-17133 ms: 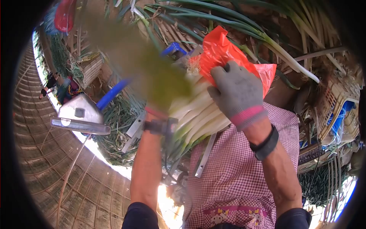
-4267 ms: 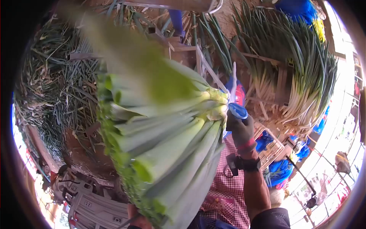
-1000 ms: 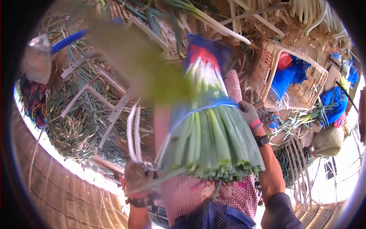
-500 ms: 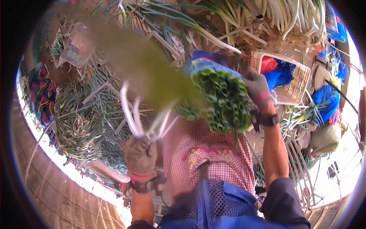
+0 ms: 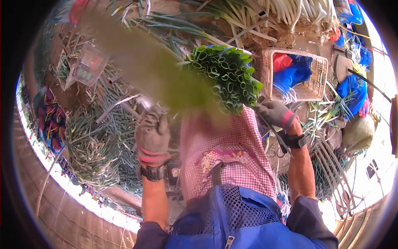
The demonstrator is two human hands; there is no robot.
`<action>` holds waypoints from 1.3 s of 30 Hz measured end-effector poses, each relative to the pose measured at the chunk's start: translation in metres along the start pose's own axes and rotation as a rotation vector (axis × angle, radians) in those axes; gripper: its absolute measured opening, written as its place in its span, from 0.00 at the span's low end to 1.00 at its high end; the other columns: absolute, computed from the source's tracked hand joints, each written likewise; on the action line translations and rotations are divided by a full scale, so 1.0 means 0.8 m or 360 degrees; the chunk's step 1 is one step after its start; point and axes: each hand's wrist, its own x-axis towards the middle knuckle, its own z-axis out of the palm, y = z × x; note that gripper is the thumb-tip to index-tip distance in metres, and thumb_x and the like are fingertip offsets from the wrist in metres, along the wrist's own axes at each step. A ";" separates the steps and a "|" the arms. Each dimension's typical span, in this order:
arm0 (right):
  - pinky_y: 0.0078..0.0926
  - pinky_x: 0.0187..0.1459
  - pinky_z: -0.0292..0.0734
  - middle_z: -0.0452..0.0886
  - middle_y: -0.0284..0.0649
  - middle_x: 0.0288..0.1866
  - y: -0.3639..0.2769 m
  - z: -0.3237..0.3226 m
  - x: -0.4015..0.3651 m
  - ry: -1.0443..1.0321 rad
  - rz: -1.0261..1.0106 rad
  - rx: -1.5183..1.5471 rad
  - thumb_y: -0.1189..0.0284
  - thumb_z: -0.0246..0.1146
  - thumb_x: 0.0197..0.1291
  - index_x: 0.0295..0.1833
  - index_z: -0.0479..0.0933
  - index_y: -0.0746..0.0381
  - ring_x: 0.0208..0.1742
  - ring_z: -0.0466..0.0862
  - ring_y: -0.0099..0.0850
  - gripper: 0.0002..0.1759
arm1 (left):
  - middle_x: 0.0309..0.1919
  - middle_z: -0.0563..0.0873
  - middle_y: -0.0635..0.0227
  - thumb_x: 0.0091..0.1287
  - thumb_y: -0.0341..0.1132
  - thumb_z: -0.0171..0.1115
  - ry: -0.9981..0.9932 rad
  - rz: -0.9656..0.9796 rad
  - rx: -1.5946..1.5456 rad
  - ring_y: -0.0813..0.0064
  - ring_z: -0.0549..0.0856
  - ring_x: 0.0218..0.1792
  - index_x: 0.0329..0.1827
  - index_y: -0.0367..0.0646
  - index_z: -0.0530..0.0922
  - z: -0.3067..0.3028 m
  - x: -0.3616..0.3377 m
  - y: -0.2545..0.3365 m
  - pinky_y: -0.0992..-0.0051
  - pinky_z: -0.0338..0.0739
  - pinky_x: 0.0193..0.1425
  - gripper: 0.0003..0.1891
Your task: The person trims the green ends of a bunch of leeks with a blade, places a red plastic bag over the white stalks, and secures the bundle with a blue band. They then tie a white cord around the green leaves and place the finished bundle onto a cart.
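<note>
A thick bundle of green onions [image 5: 232,76] stands in front of me, its cut hollow green ends facing up. My left hand [image 5: 152,129], in a grey glove, is closed at the left, with a pale white strip [image 5: 144,102] at its fingertips. Also gloved, my right hand [image 5: 277,113] has its fingers curled at the bundle's lower right edge; I cannot tell what is in them. A thin dark rod-like thing runs below that hand. A blurred olive-green shape [image 5: 166,79] covers the bundle's left side and part of the view.
A beige plastic crate [image 5: 318,83] with red and blue netting sits at the right. Long white-stemmed onions [image 5: 304,14] lie at the top. Loose green leaves [image 5: 95,141] are heaped at left, near a clear plastic box [image 5: 88,66]. Metal bars [image 5: 331,178] stand at lower right.
The bundle has shifted up and slightly left, away from me. My right hand has moved down along its edge. My left hand has risen, and the white loops above it now show far less.
</note>
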 end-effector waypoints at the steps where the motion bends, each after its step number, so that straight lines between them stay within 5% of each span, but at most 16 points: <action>1: 0.23 0.34 0.77 0.83 0.32 0.30 0.010 0.005 -0.002 -0.0023 0.0025 0.0141 0.54 0.62 0.72 0.44 0.83 0.68 0.31 0.80 0.22 0.24 | 0.25 0.68 0.74 0.77 0.32 0.54 -0.0029 -0.0018 -0.0087 0.82 0.65 0.19 0.44 0.37 0.74 0.004 -0.001 -0.005 0.71 0.78 0.47 0.07; 4: 0.22 0.34 0.76 0.83 0.32 0.32 0.047 0.025 0.021 -0.0115 -0.0043 0.0571 0.54 0.62 0.71 0.44 0.83 0.67 0.32 0.79 0.21 0.23 | 0.27 0.70 0.73 0.72 0.21 0.54 -0.0089 -0.0074 -0.0296 0.81 0.68 0.21 0.47 0.33 0.74 0.015 -0.005 -0.014 0.72 0.78 0.42 0.04; 7: 0.24 0.33 0.75 0.82 0.30 0.31 0.048 0.049 0.044 0.0145 -0.0216 0.0564 0.54 0.62 0.71 0.43 0.83 0.67 0.30 0.78 0.20 0.23 | 0.29 0.72 0.71 0.66 0.13 0.53 -0.0110 0.0087 -0.0214 0.81 0.71 0.23 0.48 0.32 0.74 0.012 0.002 -0.008 0.77 0.77 0.37 0.10; 11: 0.33 0.31 0.76 0.83 0.41 0.27 0.040 0.065 0.031 0.1118 -0.0738 -0.0677 0.62 0.64 0.66 0.38 0.82 0.62 0.26 0.82 0.38 0.13 | 0.31 0.76 0.69 0.67 0.16 0.56 -0.0148 0.0085 -0.0210 0.81 0.76 0.24 0.48 0.31 0.76 0.020 0.003 -0.002 0.80 0.75 0.31 0.08; 12: 0.36 0.32 0.78 0.82 0.46 0.28 0.030 0.062 0.019 0.1395 -0.1027 -0.0695 0.68 0.66 0.61 0.37 0.83 0.60 0.28 0.82 0.46 0.07 | 0.31 0.77 0.68 0.68 0.17 0.57 -0.0152 0.0107 -0.0155 0.80 0.78 0.25 0.47 0.30 0.76 0.022 0.004 -0.003 0.80 0.74 0.30 0.07; 15: 0.36 0.32 0.78 0.82 0.40 0.27 -0.015 0.039 -0.043 0.1728 -0.1462 -0.0259 0.68 0.67 0.65 0.39 0.85 0.59 0.27 0.83 0.38 0.06 | 0.34 0.80 0.66 0.69 0.21 0.60 -0.0187 0.0237 0.0197 0.79 0.83 0.28 0.47 0.29 0.77 0.017 0.002 0.001 0.80 0.73 0.26 0.06; 17: 0.30 0.31 0.78 0.83 0.40 0.26 -0.006 0.030 -0.064 0.1529 -0.1011 0.0610 0.68 0.67 0.66 0.39 0.85 0.63 0.25 0.83 0.32 0.09 | 0.35 0.82 0.64 0.70 0.24 0.61 -0.0204 0.0150 0.0214 0.78 0.85 0.30 0.47 0.29 0.78 0.018 0.007 0.007 0.80 0.73 0.24 0.07; 19: 0.34 0.39 0.81 0.86 0.44 0.33 0.045 -0.001 -0.045 0.1280 -0.0401 0.0364 0.63 0.67 0.66 0.45 0.85 0.62 0.33 0.87 0.39 0.13 | 0.32 0.82 0.66 0.72 0.25 0.58 -0.0200 0.0165 0.0294 0.77 0.83 0.31 0.52 0.35 0.79 0.016 0.003 0.006 0.71 0.80 0.34 0.08; 22: 0.39 0.49 0.81 0.86 0.48 0.42 0.077 -0.009 -0.024 0.1141 -0.0334 -0.0485 0.57 0.68 0.63 0.50 0.85 0.60 0.45 0.87 0.46 0.19 | 0.26 0.76 0.69 0.78 0.35 0.48 -0.0200 0.0076 0.0156 0.76 0.77 0.29 0.52 0.40 0.78 0.024 0.001 -0.013 0.58 0.81 0.48 0.12; 23: 0.40 0.52 0.80 0.86 0.49 0.45 0.080 -0.007 -0.013 0.1234 -0.0428 -0.0440 0.56 0.68 0.62 0.52 0.85 0.59 0.47 0.86 0.47 0.20 | 0.24 0.74 0.71 0.80 0.38 0.44 -0.0220 0.0037 0.0107 0.75 0.75 0.28 0.52 0.42 0.77 0.025 0.000 -0.015 0.53 0.80 0.53 0.14; 25: 0.43 0.57 0.78 0.85 0.50 0.52 0.063 -0.006 0.009 0.1424 -0.0634 -0.0351 0.54 0.69 0.60 0.55 0.84 0.57 0.53 0.85 0.49 0.23 | 0.25 0.72 0.71 0.79 0.37 0.46 -0.0232 -0.0013 0.0028 0.76 0.73 0.25 0.50 0.41 0.77 0.025 0.002 -0.014 0.60 0.80 0.51 0.12; 29: 0.45 0.51 0.79 0.85 0.49 0.49 0.027 -0.019 0.059 0.0451 -0.0264 -0.0445 0.54 0.67 0.61 0.53 0.86 0.55 0.49 0.85 0.51 0.21 | 0.26 0.72 0.72 0.74 0.30 0.54 -0.0199 -0.0071 -0.0117 0.77 0.71 0.22 0.46 0.40 0.77 0.028 -0.001 -0.012 0.71 0.79 0.44 0.05; 34: 0.39 0.40 0.80 0.84 0.45 0.33 0.010 0.027 0.023 0.1469 -0.0914 -0.0539 0.68 0.68 0.54 0.39 0.85 0.60 0.35 0.84 0.47 0.09 | 0.31 0.80 0.68 0.65 0.21 0.59 -0.0152 0.0289 0.0381 0.75 0.75 0.24 0.44 0.36 0.78 0.023 -0.003 0.003 0.73 0.79 0.38 0.06; 39: 0.29 0.36 0.80 0.84 0.44 0.32 -0.052 0.032 -0.074 0.1687 -0.1257 0.0139 0.76 0.68 0.60 0.40 0.84 0.66 0.32 0.85 0.37 0.05 | 0.33 0.84 0.62 0.62 0.22 0.61 -0.0020 0.0537 0.0278 0.71 0.80 0.25 0.40 0.32 0.80 0.030 -0.010 0.020 0.72 0.79 0.32 0.05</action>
